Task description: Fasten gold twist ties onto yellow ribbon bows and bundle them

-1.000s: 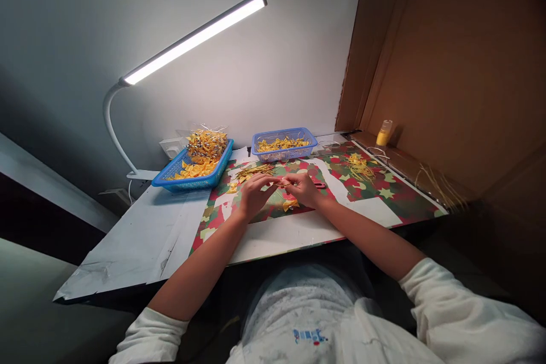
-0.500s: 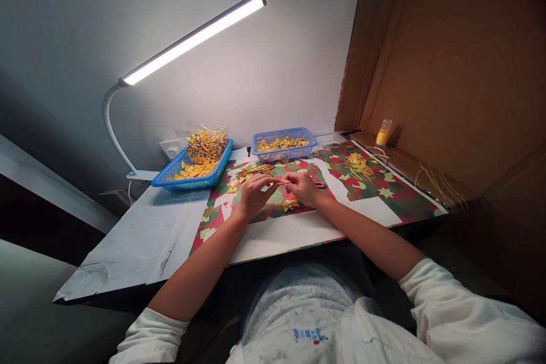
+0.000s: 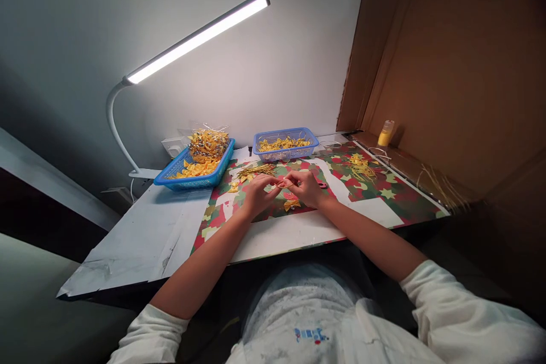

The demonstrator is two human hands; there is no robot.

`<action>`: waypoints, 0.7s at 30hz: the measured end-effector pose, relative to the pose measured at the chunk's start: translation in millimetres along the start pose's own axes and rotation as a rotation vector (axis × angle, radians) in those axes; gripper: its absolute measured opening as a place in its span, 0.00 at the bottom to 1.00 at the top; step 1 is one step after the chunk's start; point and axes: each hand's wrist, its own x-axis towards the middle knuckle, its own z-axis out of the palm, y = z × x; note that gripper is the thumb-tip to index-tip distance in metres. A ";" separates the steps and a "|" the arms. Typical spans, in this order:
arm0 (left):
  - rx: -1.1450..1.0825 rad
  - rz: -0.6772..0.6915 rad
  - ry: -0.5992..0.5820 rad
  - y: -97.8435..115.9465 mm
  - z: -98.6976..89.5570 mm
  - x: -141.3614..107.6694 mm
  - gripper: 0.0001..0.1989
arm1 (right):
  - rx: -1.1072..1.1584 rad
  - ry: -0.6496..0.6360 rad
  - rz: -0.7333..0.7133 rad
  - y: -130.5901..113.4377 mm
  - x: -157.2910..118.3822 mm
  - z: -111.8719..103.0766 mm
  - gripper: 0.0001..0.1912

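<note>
Cardboard panel (image 3: 452,68), brown, upright, closing off the right side of the workplace. Table (image 3: 128,244), white-topped, against the wall, its right part covered by a camouflage-patterned sheet (image 3: 409,199) with white patches. Lamp (image 3: 200,40), lit, on a curved neck, its bar slanting above the table's left half. Blue basket (image 3: 194,183), at the back left, holding yellow folded pieces (image 3: 198,169) and, behind them, a clear bag (image 3: 209,145) of more such pieces with silvery bits. Paler blue basket (image 3: 279,155), behind the hands, part filled with yellow pieces on cords. Left hand (image 3: 258,194) and right hand (image 3: 307,189), bare, meeting over the sheet, fingers bent, each thumb and fingertips drawn together in a pinch on one thin cord (image 3: 283,185) stretched between them; the fingers hide its ends. Cord bundle (image 3: 256,170), yellowish, lying just beyond the left hand. Yellow cluster (image 3: 362,167), tangled with cords, well right of the hands. Jar (image 3: 385,133), upright, yellow inside, near the cardboard. Reddish tool (image 3: 323,186), mostly blocked from sight by the right hand, its kind unclear. Single yellow piece (image 3: 292,205), on the sheet, just nearer than the cord.
</note>
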 end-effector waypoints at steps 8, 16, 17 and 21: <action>0.003 -0.056 -0.012 3.1 0.9 -1.7 0.10 | -0.180 -0.036 -0.103 5.2 0.6 0.1 0.15; 0.049 -0.031 -0.027 -3.3 2.0 -2.3 0.12 | -0.249 -0.021 -0.109 9.8 2.2 -1.8 0.10; 0.052 -0.031 -0.031 -4.0 2.0 -2.4 0.12 | -0.223 -0.015 -0.090 9.5 2.1 -1.9 0.10; 0.057 -0.025 -0.037 -5.0 2.0 -2.4 0.12 | -0.116 -0.017 -0.009 8.2 1.1 -0.8 0.11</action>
